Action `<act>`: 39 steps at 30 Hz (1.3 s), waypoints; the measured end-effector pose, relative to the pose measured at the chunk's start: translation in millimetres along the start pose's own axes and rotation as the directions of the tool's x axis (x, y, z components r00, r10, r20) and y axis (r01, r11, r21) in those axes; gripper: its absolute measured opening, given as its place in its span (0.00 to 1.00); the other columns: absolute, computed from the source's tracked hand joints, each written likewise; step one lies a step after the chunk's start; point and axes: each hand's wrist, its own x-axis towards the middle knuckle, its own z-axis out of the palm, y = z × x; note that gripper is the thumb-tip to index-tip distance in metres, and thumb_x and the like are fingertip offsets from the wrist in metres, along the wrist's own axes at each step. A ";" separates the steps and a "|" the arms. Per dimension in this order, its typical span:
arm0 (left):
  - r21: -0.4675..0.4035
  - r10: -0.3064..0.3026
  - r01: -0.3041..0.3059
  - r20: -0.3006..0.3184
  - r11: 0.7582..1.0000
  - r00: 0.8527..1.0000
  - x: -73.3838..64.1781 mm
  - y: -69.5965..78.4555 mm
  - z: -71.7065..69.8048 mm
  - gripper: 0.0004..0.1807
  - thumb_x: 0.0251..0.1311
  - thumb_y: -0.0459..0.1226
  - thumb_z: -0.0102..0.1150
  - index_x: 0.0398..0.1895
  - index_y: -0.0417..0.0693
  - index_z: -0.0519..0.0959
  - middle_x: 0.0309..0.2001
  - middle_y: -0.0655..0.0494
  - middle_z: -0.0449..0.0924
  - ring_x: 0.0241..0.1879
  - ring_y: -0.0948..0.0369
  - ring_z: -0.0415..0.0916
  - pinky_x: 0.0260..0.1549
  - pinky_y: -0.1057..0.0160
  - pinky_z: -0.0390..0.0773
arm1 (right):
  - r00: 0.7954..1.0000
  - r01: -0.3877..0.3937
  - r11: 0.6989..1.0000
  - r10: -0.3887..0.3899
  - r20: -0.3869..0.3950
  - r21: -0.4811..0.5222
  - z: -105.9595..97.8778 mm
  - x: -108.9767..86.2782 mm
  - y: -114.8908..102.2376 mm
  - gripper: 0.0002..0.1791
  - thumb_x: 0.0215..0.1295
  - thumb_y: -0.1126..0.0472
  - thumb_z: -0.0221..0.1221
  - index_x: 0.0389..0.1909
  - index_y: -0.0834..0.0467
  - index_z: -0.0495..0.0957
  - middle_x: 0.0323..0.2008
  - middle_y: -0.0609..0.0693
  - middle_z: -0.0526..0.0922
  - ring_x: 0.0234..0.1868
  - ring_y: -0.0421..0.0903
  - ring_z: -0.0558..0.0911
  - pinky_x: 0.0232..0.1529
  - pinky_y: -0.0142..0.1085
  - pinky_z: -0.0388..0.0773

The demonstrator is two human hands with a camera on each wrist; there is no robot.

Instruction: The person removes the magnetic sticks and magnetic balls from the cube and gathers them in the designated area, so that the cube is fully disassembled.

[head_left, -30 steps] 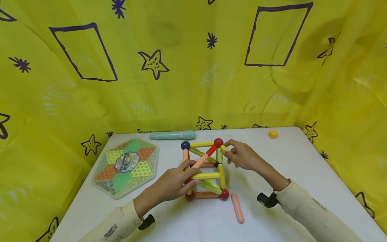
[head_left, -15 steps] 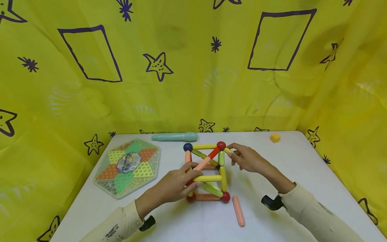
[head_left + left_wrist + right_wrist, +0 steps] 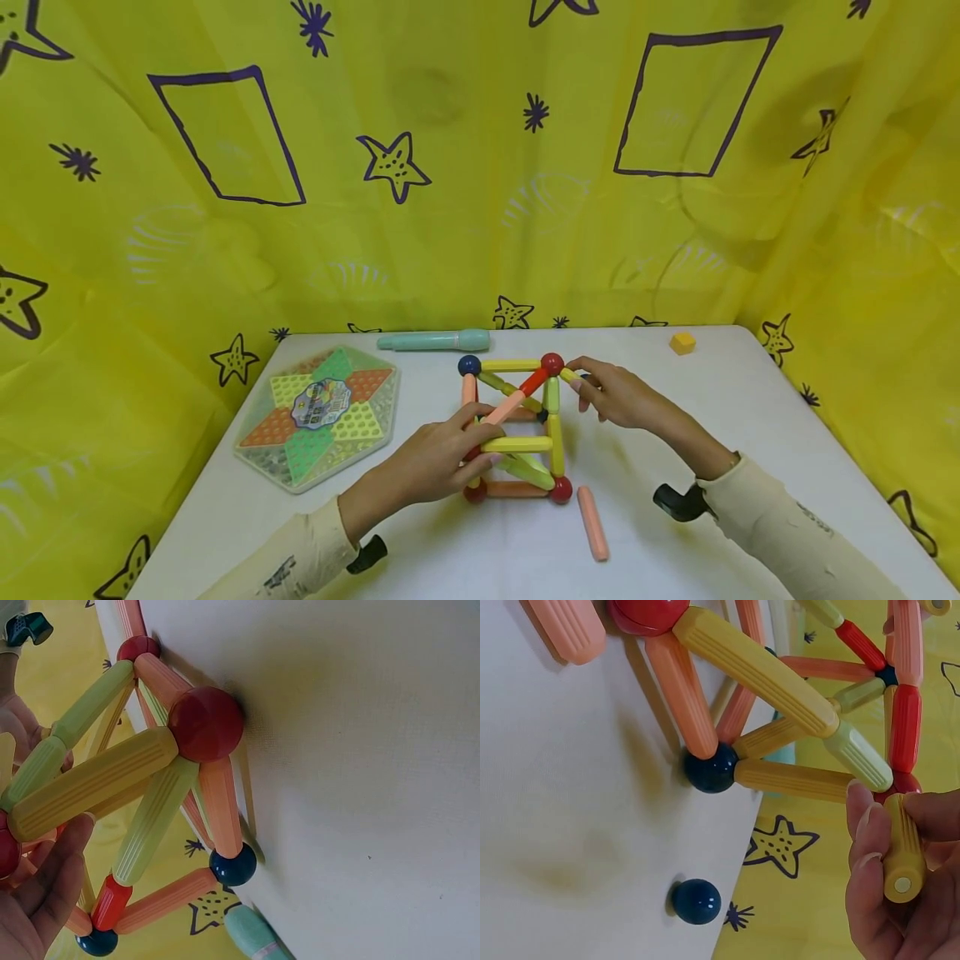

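Left hand [image 3: 431, 450]: I see it curled round one corner of the stick frame [image 3: 517, 445].
Right hand [image 3: 618, 396]: I see it pinching one yellow stick [image 3: 904, 847] at the frame's upper red ball [image 3: 552, 364].
Stick frame: one, standing on the bench [image 3: 525, 567], between both hands.
Loose nearby: one pink stick [image 3: 592, 523], one blue ball [image 3: 697, 901].
Farther out: one hexagonal board [image 3: 318, 417], one teal marker [image 3: 435, 341], one yellow cube [image 3: 682, 342].

soft, even light fills the space; the yellow curtain [image 3: 465, 242] glows, blurry shadows fall on the table [image 3: 570, 772], and the loose blue ball [image 3: 696, 901] glints.
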 end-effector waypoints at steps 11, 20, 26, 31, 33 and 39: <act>-0.005 -0.005 0.005 -0.004 1.000 1.000 -0.6 -1.5 0.9 0.16 0.75 0.51 0.51 0.56 0.56 0.77 0.60 0.52 0.71 0.24 0.70 0.67 0.26 0.72 0.71 | 0.998 -0.046 0.994 0.049 -0.032 0.095 -3.8 -9.8 10.1 0.19 0.78 0.66 0.46 0.67 0.56 0.68 0.24 0.50 0.78 0.16 0.45 0.74 0.18 0.34 0.69; -0.006 -0.037 0.037 0.009 0.999 0.999 -1.0 -1.0 -0.1 0.17 0.75 0.51 0.50 0.58 0.57 0.77 0.62 0.51 0.70 0.25 0.69 0.68 0.27 0.72 0.72 | 0.995 -0.097 0.970 0.093 0.028 0.222 -7.6 -16.9 22.1 0.26 0.76 0.60 0.52 0.71 0.58 0.60 0.32 0.54 0.84 0.20 0.46 0.75 0.21 0.33 0.69; -0.005 -0.035 0.035 0.011 0.999 0.999 0.1 -1.3 -1.0 0.17 0.75 0.51 0.51 0.58 0.56 0.77 0.62 0.50 0.70 0.25 0.69 0.68 0.26 0.73 0.71 | 0.982 -0.088 0.952 0.033 0.187 0.294 -9.3 -30.4 33.7 0.41 0.69 0.58 0.62 0.75 0.55 0.50 0.43 0.59 0.82 0.27 0.51 0.80 0.25 0.36 0.74; -0.007 -0.040 0.040 0.004 0.999 0.999 1.2 -2.8 -1.9 0.17 0.75 0.50 0.51 0.58 0.55 0.77 0.62 0.51 0.71 0.25 0.69 0.68 0.26 0.73 0.72 | 0.963 -0.062 0.925 -0.043 0.266 0.376 -5.6 -46.0 45.6 0.49 0.63 0.63 0.67 0.76 0.55 0.45 0.50 0.66 0.78 0.29 0.44 0.79 0.30 0.34 0.77; -0.010 -0.043 0.043 0.005 0.999 0.999 0.2 -3.0 -2.1 0.16 0.75 0.50 0.51 0.57 0.55 0.77 0.62 0.51 0.71 0.25 0.69 0.68 0.26 0.73 0.71 | 0.954 -0.078 0.919 -0.045 0.297 0.387 -1.9 -55.0 49.7 0.50 0.61 0.64 0.67 0.76 0.57 0.45 0.52 0.68 0.77 0.29 0.43 0.78 0.31 0.33 0.76; -0.011 -0.025 0.025 0.001 1.000 1.000 -2.3 -3.1 -1.0 0.16 0.75 0.50 0.51 0.57 0.55 0.77 0.61 0.50 0.71 0.25 0.70 0.69 0.26 0.74 0.72 | 0.922 -0.179 0.915 0.027 0.386 0.362 15.9 -85.0 58.5 0.49 0.59 0.60 0.69 0.75 0.60 0.50 0.49 0.64 0.79 0.25 0.42 0.78 0.28 0.33 0.75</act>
